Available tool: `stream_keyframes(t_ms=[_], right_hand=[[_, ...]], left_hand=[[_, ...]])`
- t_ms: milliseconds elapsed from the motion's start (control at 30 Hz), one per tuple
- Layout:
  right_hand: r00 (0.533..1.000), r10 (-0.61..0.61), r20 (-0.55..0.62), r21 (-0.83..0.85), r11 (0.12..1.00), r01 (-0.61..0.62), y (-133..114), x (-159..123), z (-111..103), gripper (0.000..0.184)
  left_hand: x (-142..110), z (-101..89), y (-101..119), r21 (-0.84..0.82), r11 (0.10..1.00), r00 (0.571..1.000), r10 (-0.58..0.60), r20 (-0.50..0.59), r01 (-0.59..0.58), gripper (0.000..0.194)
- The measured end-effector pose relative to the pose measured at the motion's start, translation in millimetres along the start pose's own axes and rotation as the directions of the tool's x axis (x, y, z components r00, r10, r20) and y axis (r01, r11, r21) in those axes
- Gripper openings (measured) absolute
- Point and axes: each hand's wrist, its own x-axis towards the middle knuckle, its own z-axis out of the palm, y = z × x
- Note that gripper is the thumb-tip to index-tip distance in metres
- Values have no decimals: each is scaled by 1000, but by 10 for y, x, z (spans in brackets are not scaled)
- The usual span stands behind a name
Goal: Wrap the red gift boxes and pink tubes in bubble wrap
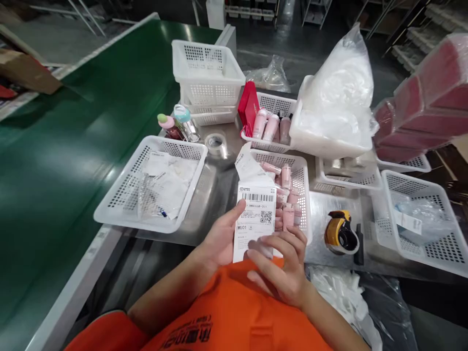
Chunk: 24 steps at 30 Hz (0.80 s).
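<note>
My left hand (219, 239) is closed on a printed shipping label (256, 200) with a barcode and a QR code, its thumb along the left edge. The label is upright in front of my orange shirt, and its strip curls back at the top. My right hand (283, 261) has its fingers apart and slightly bent over the label's lower right corner; whether they touch it is hard to tell. Just behind is a white basket (307, 195) of pink bottles (286, 176), partly hidden by the label.
A white basket (137, 225) with papers stands left, beside a green conveyor belt (91, 126). Clear tape (215, 141) and two drink bottles (188, 123) sit behind. On the right are a yellow tape dispenser (338, 231), a bag-filled basket (453, 270) and stacked red packages (424, 97).
</note>
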Motion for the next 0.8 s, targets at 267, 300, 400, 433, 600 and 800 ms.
stream_keyframes(t_ms=[267, 300, 400, 433, 600, 800], right_hand=[[999, -6, 44, -5, 1000, 6, 60, 30, 4, 16], [999, -4, 50, -2, 1000, 4, 68, 28, 7, 15], [999, 4, 51, 13, 1000, -5, 93, 24, 16, 17], [999, 5, 45, 17, 1000, -5, 100, 26, 18, 17], [999, 24, 40, 11, 1000, -24, 113, 38, 28, 15], [999, 34, 43, 22, 999, -35, 112, 22, 31, 18]], left_hand=[[4, 6, 20, 11, 1000, 999, -6, -39, 7, 59], [13, 25, 25, 13, 1000, 999, -6, -34, 6, 61], [37, 77, 40, 18, 1000, 1000, -16, -13, 16, 64], [43, 88, 45, 19, 1000, 1000, -19, -10, 19, 65], [48, 97, 55, 16, 999, 999, -30, -19, 30, 64], [52, 97, 49, 9, 999, 999, -37, 3, 37, 64]])
